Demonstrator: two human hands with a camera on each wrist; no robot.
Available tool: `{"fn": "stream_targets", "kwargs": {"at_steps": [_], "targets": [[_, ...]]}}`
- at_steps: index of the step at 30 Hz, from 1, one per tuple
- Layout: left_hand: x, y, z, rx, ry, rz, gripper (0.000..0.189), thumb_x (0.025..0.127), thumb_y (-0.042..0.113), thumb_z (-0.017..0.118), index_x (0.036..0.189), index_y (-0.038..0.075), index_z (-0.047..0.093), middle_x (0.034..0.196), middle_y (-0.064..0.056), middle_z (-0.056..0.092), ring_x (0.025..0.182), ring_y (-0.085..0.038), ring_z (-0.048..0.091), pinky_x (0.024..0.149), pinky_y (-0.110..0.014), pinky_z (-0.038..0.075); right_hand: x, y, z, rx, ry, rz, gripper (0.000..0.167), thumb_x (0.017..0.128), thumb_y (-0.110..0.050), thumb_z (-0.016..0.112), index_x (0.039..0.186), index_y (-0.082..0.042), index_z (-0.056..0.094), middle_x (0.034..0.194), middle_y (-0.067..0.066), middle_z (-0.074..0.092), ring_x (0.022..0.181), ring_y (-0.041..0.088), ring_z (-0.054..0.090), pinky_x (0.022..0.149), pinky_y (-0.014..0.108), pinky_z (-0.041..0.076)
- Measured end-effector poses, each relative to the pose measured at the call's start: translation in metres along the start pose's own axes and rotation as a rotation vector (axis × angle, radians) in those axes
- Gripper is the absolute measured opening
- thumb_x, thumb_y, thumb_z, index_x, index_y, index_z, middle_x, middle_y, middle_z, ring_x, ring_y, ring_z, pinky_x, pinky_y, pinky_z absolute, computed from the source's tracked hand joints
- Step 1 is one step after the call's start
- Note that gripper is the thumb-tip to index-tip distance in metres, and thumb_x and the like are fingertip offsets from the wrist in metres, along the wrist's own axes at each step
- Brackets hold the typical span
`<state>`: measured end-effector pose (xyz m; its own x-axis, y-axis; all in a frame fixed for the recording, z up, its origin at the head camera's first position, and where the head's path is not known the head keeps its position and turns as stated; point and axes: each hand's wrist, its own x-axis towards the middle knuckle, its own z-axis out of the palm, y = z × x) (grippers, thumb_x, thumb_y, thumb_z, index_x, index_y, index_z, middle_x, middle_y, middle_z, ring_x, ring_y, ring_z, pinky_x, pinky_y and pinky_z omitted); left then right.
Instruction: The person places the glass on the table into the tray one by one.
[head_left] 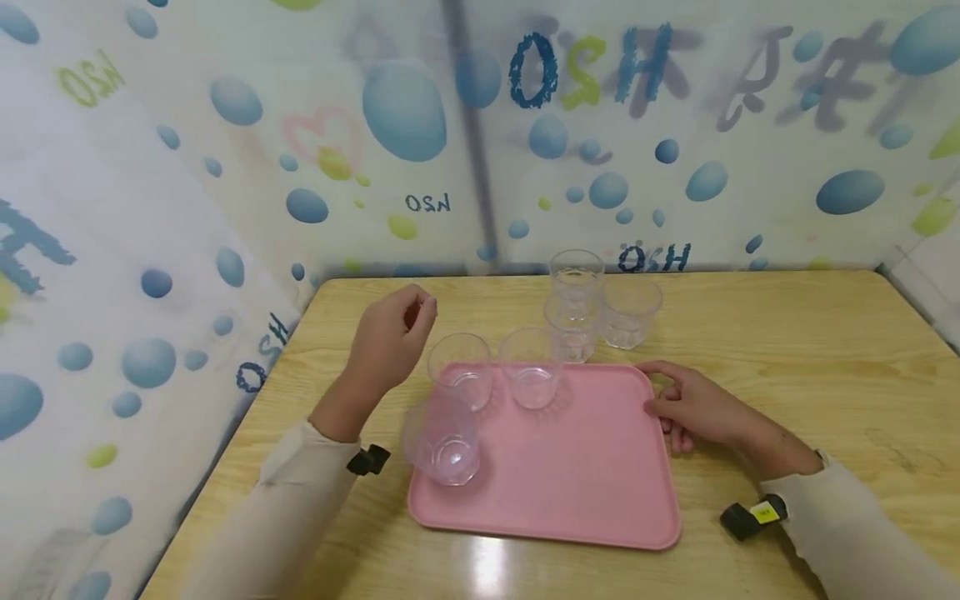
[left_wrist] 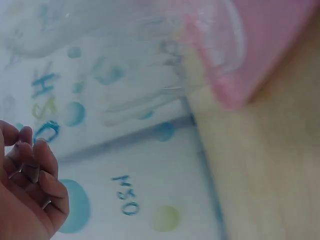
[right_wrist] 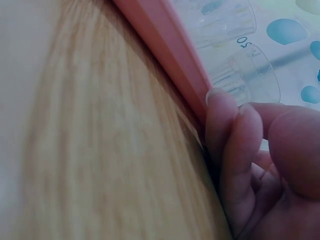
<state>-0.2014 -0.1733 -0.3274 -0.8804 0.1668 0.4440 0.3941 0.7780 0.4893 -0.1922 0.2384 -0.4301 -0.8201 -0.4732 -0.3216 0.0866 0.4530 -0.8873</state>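
Observation:
A pink tray [head_left: 570, 467] lies on the wooden table. My right hand [head_left: 697, 408] grips its right rim near the far corner; in the right wrist view the fingertips [right_wrist: 222, 107] are right at the tray's edge [right_wrist: 175, 55]. My left hand [head_left: 393, 337] is raised beyond the tray's far left, holding nothing. Its fingers [left_wrist: 50, 187] curl loosely in the left wrist view. On the tray's left side stands a clear plastic cup [head_left: 450, 454]. Two more clear cups, one on the left [head_left: 461, 375] and another beside it [head_left: 531, 371], stand along the far rim.
Behind the tray, three clear cups stand close together: a rear one [head_left: 576, 275], a front one [head_left: 573, 325] and a right one [head_left: 630, 312]. A wall covering with blue and green spots [head_left: 405, 108] rises along the table's back and left edges.

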Motion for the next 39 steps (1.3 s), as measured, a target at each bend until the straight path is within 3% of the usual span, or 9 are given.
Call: {"fn": "stream_targets", "kwargs": {"at_steps": [7, 13, 17, 20, 21, 24, 28, 33, 39], "targets": [[-0.009, -0.031, 0.021, 0.001, -0.129, -0.199, 0.032, 0.108, 0.031, 0.040, 0.100, 0.012, 0.064, 0.066, -0.003, 0.053, 0.051, -0.018, 0.041, 0.053, -0.034, 0.039, -0.003, 0.005, -0.001, 0.013, 0.005, 0.008, 0.068, 0.101, -0.015, 0.058, 0.157, -0.009, 0.021, 0.072, 0.010, 0.057, 0.046, 0.018, 0.061, 0.045, 0.036, 0.054], [-0.002, -0.054, 0.035, 0.104, -0.481, -0.317, 0.037, 0.108, 0.035, 0.034, 0.121, 0.015, 0.061, 0.071, -0.005, 0.059, 0.056, -0.018, 0.050, 0.053, -0.033, 0.042, -0.005, 0.007, -0.001, 0.021, -0.002, 0.005, 0.067, 0.101, -0.016, 0.058, 0.157, -0.008, 0.021, 0.072, 0.009, 0.058, 0.047, 0.018, 0.061, 0.045, 0.036, 0.054], [-0.007, -0.063, 0.041, 0.062, -0.625, -0.293, 0.037, 0.105, 0.041, 0.043, 0.125, 0.015, 0.061, 0.108, -0.010, 0.071, 0.096, -0.026, 0.067, 0.082, -0.044, 0.054, -0.005, 0.009, 0.001, 0.046, -0.021, -0.008, 0.066, 0.102, -0.015, 0.057, 0.157, -0.006, 0.020, 0.072, 0.009, 0.058, 0.046, 0.017, 0.062, 0.045, 0.036, 0.054], [-0.012, -0.067, 0.044, 0.004, -0.669, -0.243, 0.039, 0.104, 0.041, 0.047, 0.132, 0.016, 0.060, 0.129, -0.009, 0.065, 0.122, -0.030, 0.060, 0.104, -0.052, 0.046, -0.004, 0.010, 0.002, 0.062, -0.031, -0.022, 0.067, 0.102, -0.015, 0.057, 0.157, -0.006, 0.020, 0.072, 0.010, 0.058, 0.046, 0.016, 0.062, 0.044, 0.037, 0.053], [-0.013, -0.067, 0.044, -0.016, -0.684, -0.231, 0.039, 0.105, 0.039, 0.047, 0.134, 0.017, 0.059, 0.126, -0.009, 0.066, 0.122, -0.029, 0.060, 0.105, -0.052, 0.046, -0.003, 0.010, 0.003, 0.064, -0.032, -0.025, 0.067, 0.102, -0.015, 0.057, 0.157, -0.006, 0.020, 0.072, 0.010, 0.058, 0.046, 0.016, 0.062, 0.044, 0.037, 0.053], [-0.015, -0.068, 0.045, -0.104, -0.741, -0.242, 0.032, 0.105, 0.034, 0.047, 0.129, 0.017, 0.058, 0.099, -0.008, 0.067, 0.089, -0.024, 0.065, 0.080, -0.043, 0.055, -0.003, 0.010, 0.003, 0.059, -0.035, -0.025, 0.066, 0.103, -0.015, 0.056, 0.157, -0.006, 0.020, 0.072, 0.010, 0.057, 0.046, 0.016, 0.062, 0.044, 0.037, 0.054], [-0.014, -0.069, 0.044, -0.213, -0.798, -0.293, 0.019, 0.103, 0.028, 0.053, 0.115, 0.013, 0.055, 0.072, -0.004, 0.053, 0.054, -0.015, 0.049, 0.050, -0.028, 0.044, -0.002, 0.006, 0.000, 0.047, -0.033, -0.012, 0.064, 0.104, -0.017, 0.054, 0.157, -0.008, 0.020, 0.073, 0.010, 0.057, 0.047, 0.016, 0.062, 0.046, 0.038, 0.055], [-0.013, -0.070, 0.042, -0.259, -0.824, -0.279, 0.032, 0.103, 0.027, 0.056, 0.130, 0.013, 0.050, 0.074, -0.005, 0.054, 0.052, -0.015, 0.052, 0.049, -0.029, 0.047, -0.002, 0.001, -0.001, 0.071, -0.055, -0.025, 0.064, 0.105, -0.016, 0.052, 0.157, -0.007, 0.017, 0.074, 0.010, 0.056, 0.047, 0.015, 0.062, 0.045, 0.035, 0.054], [-0.015, -0.073, 0.044, -0.268, -0.825, -0.158, 0.035, 0.104, 0.024, 0.054, 0.137, 0.014, 0.046, 0.088, -0.006, 0.057, 0.067, -0.015, 0.057, 0.073, -0.033, 0.053, 0.000, 0.000, 0.000, 0.087, -0.073, -0.032, 0.064, 0.105, -0.015, 0.050, 0.158, -0.006, 0.015, 0.074, 0.010, 0.057, 0.047, 0.014, 0.062, 0.045, 0.032, 0.053]]}}
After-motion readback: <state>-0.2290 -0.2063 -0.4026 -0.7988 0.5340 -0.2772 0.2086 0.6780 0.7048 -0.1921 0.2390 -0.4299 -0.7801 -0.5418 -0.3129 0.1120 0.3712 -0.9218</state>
